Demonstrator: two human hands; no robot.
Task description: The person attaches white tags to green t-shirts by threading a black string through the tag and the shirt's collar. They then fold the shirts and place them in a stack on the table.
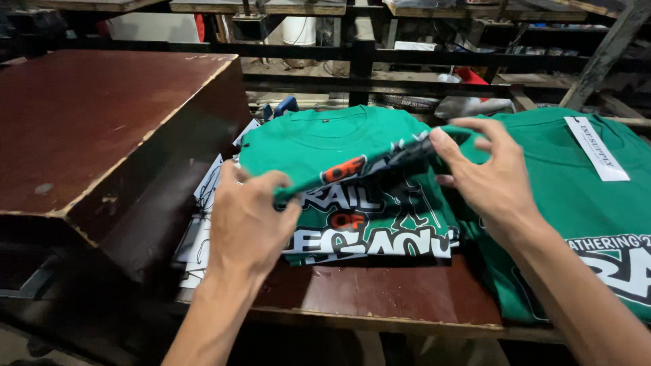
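Head view: left hand (pixel 247 217) and right hand (pixel 485 173) apart, each pinching one end of a folded green shirt (pixel 359 166), lifted just above the shirt stack (pixel 325 135) on the tabletop (pixel 380 291). Left of the stack, a brown box (pixel 102 129) over papers (pixel 203 196); right, another tagged green shirt (pixel 576 196).

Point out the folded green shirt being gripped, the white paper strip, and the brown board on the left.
folded green shirt (pixel 352 135), head view, plain chest below the collar
white paper strip (pixel 597 149), head view, middle of the strip
brown board (pixel 88 115), head view, top face
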